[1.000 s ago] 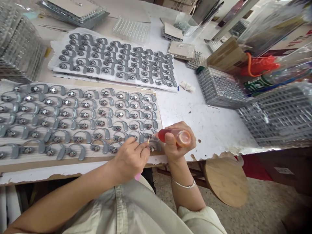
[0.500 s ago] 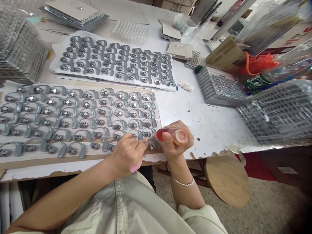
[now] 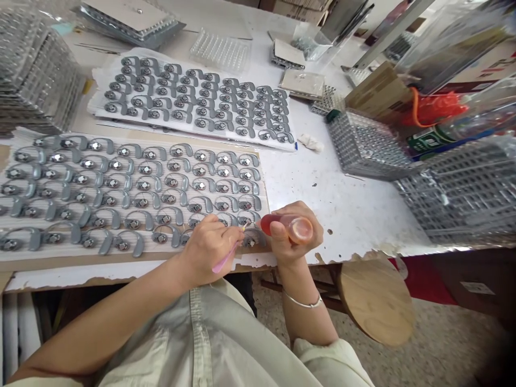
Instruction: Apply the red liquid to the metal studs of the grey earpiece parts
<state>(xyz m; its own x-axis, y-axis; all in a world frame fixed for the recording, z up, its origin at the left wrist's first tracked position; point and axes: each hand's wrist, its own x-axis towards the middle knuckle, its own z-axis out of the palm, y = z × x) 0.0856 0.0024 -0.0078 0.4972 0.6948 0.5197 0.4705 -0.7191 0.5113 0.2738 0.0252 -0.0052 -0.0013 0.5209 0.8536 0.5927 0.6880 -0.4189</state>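
My left hand (image 3: pixel 208 249) is pinched round a thin pink brush (image 3: pixel 224 258) whose tip points at a grey ear-hook part (image 3: pixel 250 239) at the near right corner of the board. My right hand (image 3: pixel 293 234) is wrapped round a small bottle of red liquid (image 3: pixel 287 226), held on its side just right of the brush tip. The cardboard board (image 3: pixel 72 262) carries rows of several grey ear-hook parts (image 3: pixel 137 185) on white strips.
A second sheet of grey ear-hook parts (image 3: pixel 201 105) lies farther back. Stacks of clear blister trays (image 3: pixel 36 80) stand at the left, grey grid trays (image 3: pixel 365 145) at the right. A round wooden stool (image 3: pixel 374 301) sits below the chipped table edge (image 3: pixel 363 252).
The pink brush has tilted in my left hand, its handle now showing more below the fingers. Both hands stay at the board's near right corner.
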